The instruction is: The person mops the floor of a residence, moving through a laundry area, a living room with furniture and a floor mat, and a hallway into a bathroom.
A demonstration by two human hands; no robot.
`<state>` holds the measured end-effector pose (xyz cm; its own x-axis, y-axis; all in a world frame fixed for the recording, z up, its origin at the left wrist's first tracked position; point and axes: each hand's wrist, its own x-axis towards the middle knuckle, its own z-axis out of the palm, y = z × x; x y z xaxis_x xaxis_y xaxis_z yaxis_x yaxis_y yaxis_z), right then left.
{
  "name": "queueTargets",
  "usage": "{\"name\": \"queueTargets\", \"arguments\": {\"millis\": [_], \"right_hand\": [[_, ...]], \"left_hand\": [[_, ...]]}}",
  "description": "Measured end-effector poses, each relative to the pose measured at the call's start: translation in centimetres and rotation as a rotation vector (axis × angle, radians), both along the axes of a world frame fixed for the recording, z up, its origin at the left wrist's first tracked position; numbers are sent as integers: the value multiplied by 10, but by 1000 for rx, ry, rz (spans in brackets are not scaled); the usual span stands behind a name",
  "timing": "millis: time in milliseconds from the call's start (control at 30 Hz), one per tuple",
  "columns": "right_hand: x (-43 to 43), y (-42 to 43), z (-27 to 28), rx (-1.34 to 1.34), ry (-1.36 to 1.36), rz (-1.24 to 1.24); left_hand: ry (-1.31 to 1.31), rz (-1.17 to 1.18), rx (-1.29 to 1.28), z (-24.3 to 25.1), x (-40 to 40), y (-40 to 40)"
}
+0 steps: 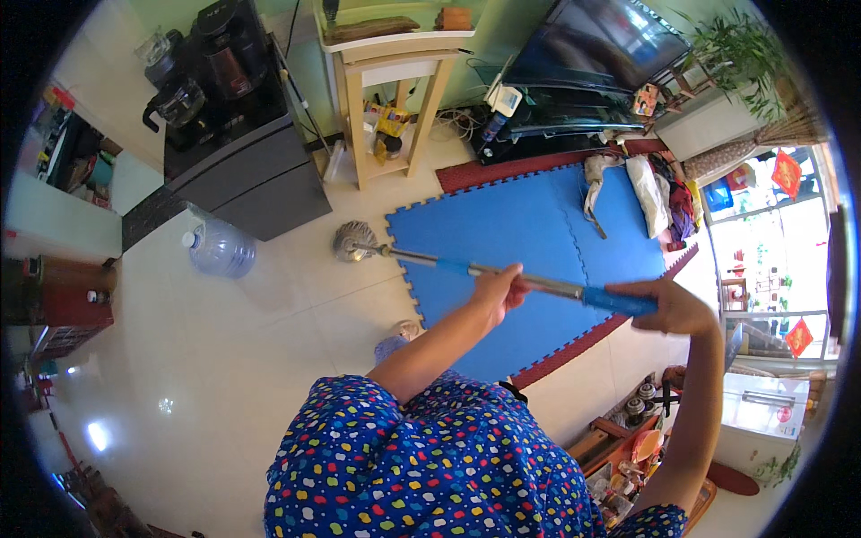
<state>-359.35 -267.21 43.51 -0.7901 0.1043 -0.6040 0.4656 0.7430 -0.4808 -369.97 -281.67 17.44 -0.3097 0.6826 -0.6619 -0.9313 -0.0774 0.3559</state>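
A spin mop crosses the view, its metal pole (555,285) slanting from upper left to lower right. My left hand (499,294) is wrapped around the middle of the pole. Further right, my right hand (672,308) holds the blue grip (609,300) at the pole's upper end. The round, grey mop head (354,241) rests on the pale tiled floor (289,350), just left of the toothed edge of a blue foam mat (484,228). Much of the pole passes above the mat as I see it.
A large clear plastic water bottle (222,249) stands left of the mop head, by a dark grey cabinet (269,175). Behind are a narrow wooden stand (353,128) and a television (592,44). Clothes (649,195) lie at the mat's far right. A cluttered wooden table (605,440) is at lower right.
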Motion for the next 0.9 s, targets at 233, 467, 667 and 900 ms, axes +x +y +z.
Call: {"name": "queueTargets", "arguments": {"millis": [233, 467, 667, 900], "right_hand": [[70, -42, -9, -48, 129, -76], [105, -87, 8, 211, 66, -18], [97, -112, -42, 67, 52, -135], [61, -98, -54, 76, 43, 85]], "left_hand": [[-111, -195, -17, 7, 44, -50], [-158, -317, 69, 10, 61, -67], [-140, -270, -202, -56, 55, -42], [132, -104, -486, -113, 23, -26]]}}
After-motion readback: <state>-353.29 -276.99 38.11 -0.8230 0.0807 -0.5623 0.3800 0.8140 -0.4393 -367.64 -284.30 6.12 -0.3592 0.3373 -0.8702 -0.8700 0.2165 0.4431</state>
